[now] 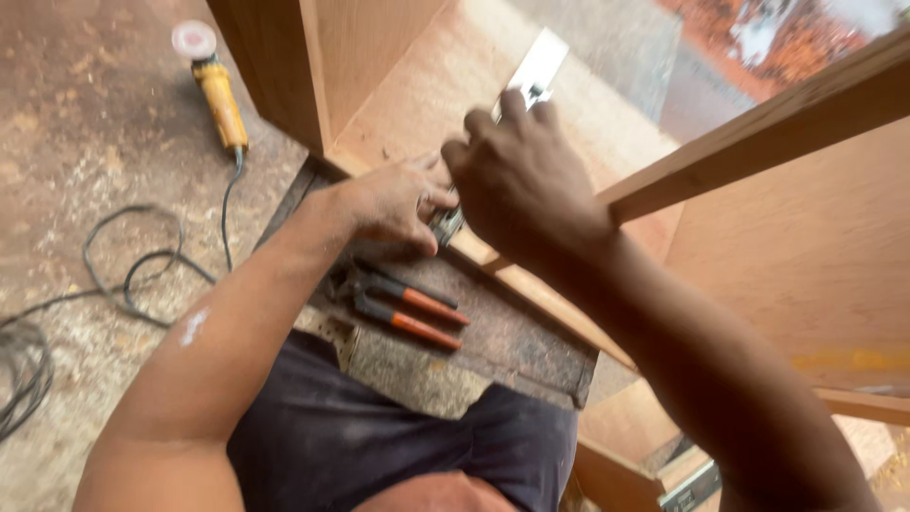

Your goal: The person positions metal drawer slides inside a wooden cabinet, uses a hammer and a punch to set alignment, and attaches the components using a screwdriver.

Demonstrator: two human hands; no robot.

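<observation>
- Your right hand [517, 175] lies curled over a flat metal tool [536, 68], a square or rule by its look, fingers closed on the near part of its blade; most of the grip is hidden under the back of that hand.
- Your left hand [393, 204] sits just beside it, toward your body, fingers pinched on the tool's dark lower end [445, 226], where the two hands nearly touch.
- The tool's long axis runs away from you, slanting up and to the right from the hands, its bright tip well beyond the right hand's knuckles.
- It rests on the pale wooden panel [417, 104], whose front edge crosses just under both hands; the right hand is nearer the blade, the left nearer the butt.
- Nearer you than the tool, a pair of orange-handled pliers [408, 308] lies on the dark board [531, 346].
- Far left of the tool, a yellow angle grinder [218, 95] lies on the dusty floor [85, 133], its cable [142, 265] looping toward you.
- Right of the tool, a wooden rail [758, 133] slants upward.
</observation>
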